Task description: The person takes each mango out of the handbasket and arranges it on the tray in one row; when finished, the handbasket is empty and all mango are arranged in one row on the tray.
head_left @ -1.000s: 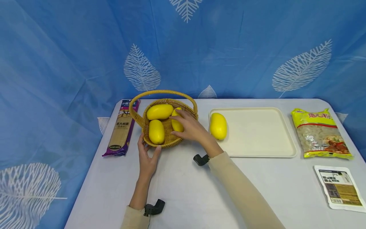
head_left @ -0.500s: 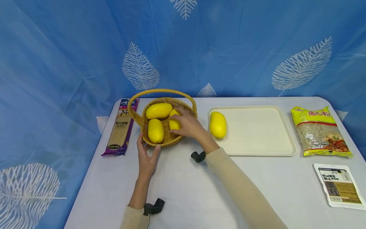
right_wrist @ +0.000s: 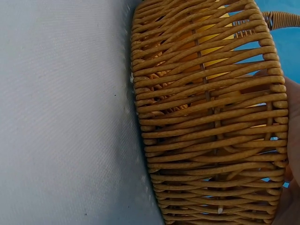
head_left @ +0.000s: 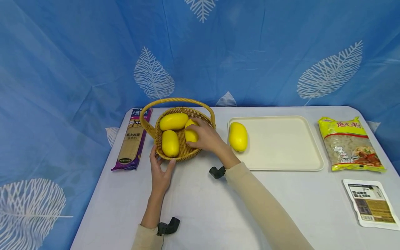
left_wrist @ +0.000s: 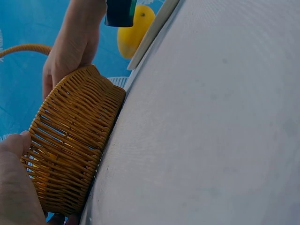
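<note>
In the head view a wicker basket (head_left: 187, 157) with an arched handle stands on the table. Two yellow mangoes lie in it, one at the back (head_left: 173, 121) and one at the front left (head_left: 170, 144). My right hand (head_left: 207, 137) reaches over the right rim and grips a third mango (head_left: 190, 131), partly hidden under the fingers. My left hand (head_left: 160, 175) holds the basket's front left side. In the left wrist view, the left thumb (left_wrist: 18, 143) lies on the rim, with fingertips showing beyond the wicker. Woven wicker (right_wrist: 211, 117) hides most of the grasp in the right wrist view.
A cream tray (head_left: 281, 146) right of the basket bears another mango (head_left: 238, 137) at its left edge. Left of the basket lies a packet of noodles (head_left: 131, 142). A yellow bag (head_left: 351, 146) and a white flat packet (head_left: 372, 204) lie far right.
My right hand has moved slightly left, and its spread fingers have drawn in round the mango in the basket. The left hand stays at the basket's side.
</note>
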Motion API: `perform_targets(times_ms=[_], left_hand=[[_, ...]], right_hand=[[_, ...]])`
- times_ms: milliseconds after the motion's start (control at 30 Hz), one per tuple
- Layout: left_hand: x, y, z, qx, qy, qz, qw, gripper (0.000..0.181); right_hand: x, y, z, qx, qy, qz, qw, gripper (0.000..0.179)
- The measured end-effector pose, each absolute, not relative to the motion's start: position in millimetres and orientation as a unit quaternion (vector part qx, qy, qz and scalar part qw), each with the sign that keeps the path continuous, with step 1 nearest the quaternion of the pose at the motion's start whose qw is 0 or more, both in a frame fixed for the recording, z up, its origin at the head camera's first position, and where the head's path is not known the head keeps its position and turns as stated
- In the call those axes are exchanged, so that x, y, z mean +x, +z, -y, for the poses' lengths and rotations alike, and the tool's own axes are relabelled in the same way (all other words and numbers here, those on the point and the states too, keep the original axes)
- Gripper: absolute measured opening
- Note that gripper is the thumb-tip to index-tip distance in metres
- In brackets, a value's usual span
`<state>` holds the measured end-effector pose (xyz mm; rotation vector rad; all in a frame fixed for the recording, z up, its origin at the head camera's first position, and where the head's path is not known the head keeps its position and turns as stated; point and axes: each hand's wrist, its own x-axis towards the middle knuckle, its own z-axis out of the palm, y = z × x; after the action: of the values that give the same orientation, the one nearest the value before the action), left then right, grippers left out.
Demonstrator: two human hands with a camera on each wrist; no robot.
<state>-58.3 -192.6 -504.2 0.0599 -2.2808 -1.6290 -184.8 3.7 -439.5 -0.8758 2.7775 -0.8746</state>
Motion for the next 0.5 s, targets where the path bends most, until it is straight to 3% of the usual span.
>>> perform_targets(times_ms=[500], left_hand=[[-57.9, -504.7, 193.2, 0.013, -0.578, 0.797, 0.175, 0.079]], right_hand=[[-181.1, -443.8, -9.9, -0.321, -0.345, -0.882, -0.011, 0.048]])
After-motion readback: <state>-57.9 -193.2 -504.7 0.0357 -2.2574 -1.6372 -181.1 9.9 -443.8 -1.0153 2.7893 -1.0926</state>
